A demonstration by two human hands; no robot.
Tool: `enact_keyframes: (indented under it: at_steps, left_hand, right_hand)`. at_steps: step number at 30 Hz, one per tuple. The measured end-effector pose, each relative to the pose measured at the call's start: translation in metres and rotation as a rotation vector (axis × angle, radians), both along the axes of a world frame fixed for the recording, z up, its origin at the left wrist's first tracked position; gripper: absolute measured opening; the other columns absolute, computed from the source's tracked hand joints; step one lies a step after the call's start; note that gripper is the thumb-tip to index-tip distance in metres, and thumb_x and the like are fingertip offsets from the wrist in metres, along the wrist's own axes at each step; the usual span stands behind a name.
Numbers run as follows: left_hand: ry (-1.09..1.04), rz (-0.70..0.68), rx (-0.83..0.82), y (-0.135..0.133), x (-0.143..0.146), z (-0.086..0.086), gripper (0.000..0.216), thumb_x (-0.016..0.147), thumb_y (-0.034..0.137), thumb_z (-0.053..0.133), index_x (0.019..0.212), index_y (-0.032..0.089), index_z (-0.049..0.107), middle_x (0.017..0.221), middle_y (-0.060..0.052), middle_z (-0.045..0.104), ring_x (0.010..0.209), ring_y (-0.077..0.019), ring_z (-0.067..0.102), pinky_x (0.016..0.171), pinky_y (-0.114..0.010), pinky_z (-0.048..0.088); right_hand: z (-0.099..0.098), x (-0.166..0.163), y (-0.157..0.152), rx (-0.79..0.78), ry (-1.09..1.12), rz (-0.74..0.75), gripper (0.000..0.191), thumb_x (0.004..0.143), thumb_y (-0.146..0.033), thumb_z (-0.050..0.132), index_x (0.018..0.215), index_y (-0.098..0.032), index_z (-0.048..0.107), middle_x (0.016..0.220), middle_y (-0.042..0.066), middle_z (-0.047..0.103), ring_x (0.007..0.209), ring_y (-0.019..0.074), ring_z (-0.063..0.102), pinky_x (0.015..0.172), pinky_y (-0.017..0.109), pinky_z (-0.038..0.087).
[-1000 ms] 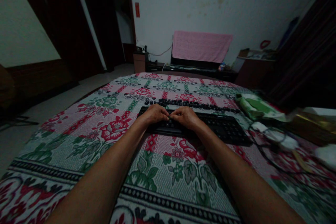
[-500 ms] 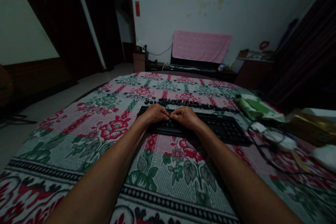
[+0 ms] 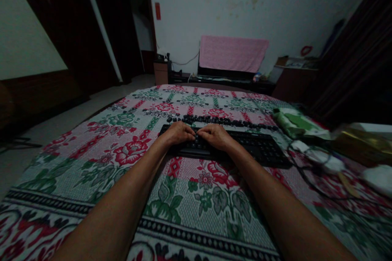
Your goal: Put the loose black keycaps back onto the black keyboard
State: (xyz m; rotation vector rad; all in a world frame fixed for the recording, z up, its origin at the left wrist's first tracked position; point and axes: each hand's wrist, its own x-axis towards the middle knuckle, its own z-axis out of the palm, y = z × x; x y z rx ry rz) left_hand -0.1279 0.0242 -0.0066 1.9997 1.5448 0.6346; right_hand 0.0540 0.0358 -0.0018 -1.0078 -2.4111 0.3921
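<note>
A black keyboard (image 3: 263, 150) lies on the flowered bedspread (image 3: 131, 151) in front of me. Parts of its key area are dark and flat, and keys show at its right end and between my hands. My left hand (image 3: 180, 132) rests over its left part, fingers bent and drawn together. Close beside it, my right hand (image 3: 216, 136) is also closed, its fingertips facing those of the left at the keys. Whatever is between the fingers is too small to make out. Behind the keyboard, several loose black keycaps (image 3: 225, 121) form a long row.
To the right lie a green and white packet (image 3: 298, 124), a black cable (image 3: 306, 179), white bundles (image 3: 324, 159), a flat wooden piece (image 3: 349, 185) and a gold box (image 3: 361, 144). Beyond the bed, a pink cloth (image 3: 234, 53) hangs over a dark screen on a low cabinet.
The fingertips of my two hands have parted slightly over the keys, showing a bit more of them. The view has shifted a little; the keyboard and keycaps stay in place.
</note>
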Motion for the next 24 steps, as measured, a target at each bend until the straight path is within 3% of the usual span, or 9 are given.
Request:
enact_keyframes:
  at_steps: [11, 19, 24]
  left_hand:
    - [-0.047, 0.016, -0.013, -0.003, 0.002, 0.003, 0.026, 0.056, 0.030, 0.062, 0.080, 0.020, 0.067, 0.065, 0.003, 0.064, 0.060, -0.0101, 0.054, 0.055, -0.019, 0.038]
    - [-0.107, 0.014, 0.075, -0.004, 0.001, 0.005, 0.030, 0.060, 0.033, 0.058, 0.085, 0.018, 0.066, 0.070, 0.001, 0.065, 0.063, -0.0113, 0.055, 0.057, -0.020, 0.040]
    - [-0.168, 0.024, 0.185, -0.006, 0.008, 0.011, 0.030, 0.063, 0.032, 0.054, 0.086, 0.016, 0.064, 0.076, -0.001, 0.065, 0.068, -0.0123, 0.056, 0.061, -0.020, 0.041]
  right_hand:
    - [-0.002, 0.009, 0.005, -0.076, 0.051, -0.022, 0.023, 0.071, -0.017, 0.047, 0.086, -0.019, 0.066, 0.088, 0.001, 0.066, 0.083, 0.0146, 0.058, 0.076, 0.024, 0.042]
    - [0.001, 0.006, 0.001, -0.074, 0.112, -0.043, 0.025, 0.075, -0.028, 0.045, 0.079, -0.018, 0.067, 0.078, 0.000, 0.067, 0.073, 0.0145, 0.059, 0.065, 0.022, 0.043]
    - [0.009, 0.002, -0.002, -0.128, 0.245, -0.130, 0.027, 0.073, -0.033, 0.047, 0.076, -0.016, 0.067, 0.072, 0.001, 0.066, 0.069, 0.0142, 0.058, 0.060, 0.021, 0.042]
